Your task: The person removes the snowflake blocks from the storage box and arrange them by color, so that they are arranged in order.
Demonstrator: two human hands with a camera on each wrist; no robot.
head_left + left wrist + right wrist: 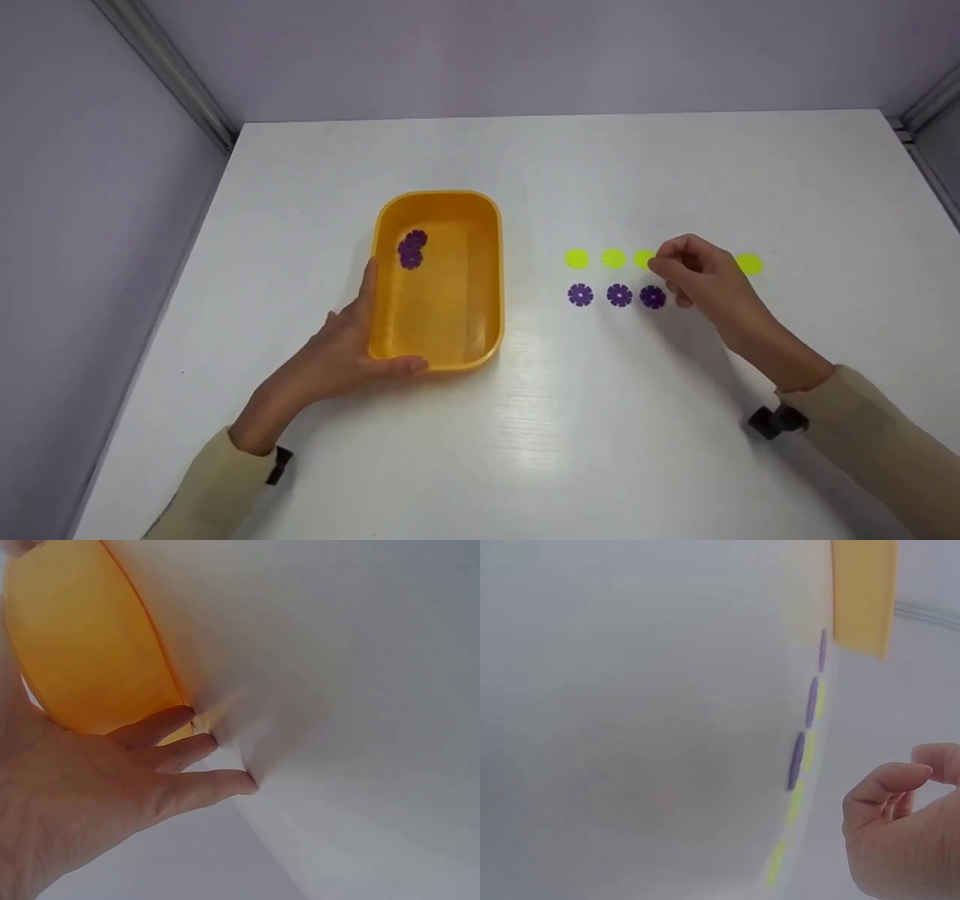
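Observation:
An orange-yellow tub (439,199) stands left of centre on the white table, with purple flower-shaped discs (412,249) lying in its far left corner. My left hand (360,337) rests against its near left corner, fingers straight along the left wall and thumb along the front wall. The left wrist view shows those straight fingers (187,754) beside the tub (82,652). To the right lie a row of yellow discs (576,259) and a row of three purple discs (619,295). My right hand (660,266) hovers over the right end of the rows, fingers curled, nothing visible in it (930,763).
The right hand hides part of the yellow row; one yellow disc (748,264) shows beyond it. Grey walls close in the table (600,450) at the back and both sides. A black camera mount (776,420) sits under the right sleeve.

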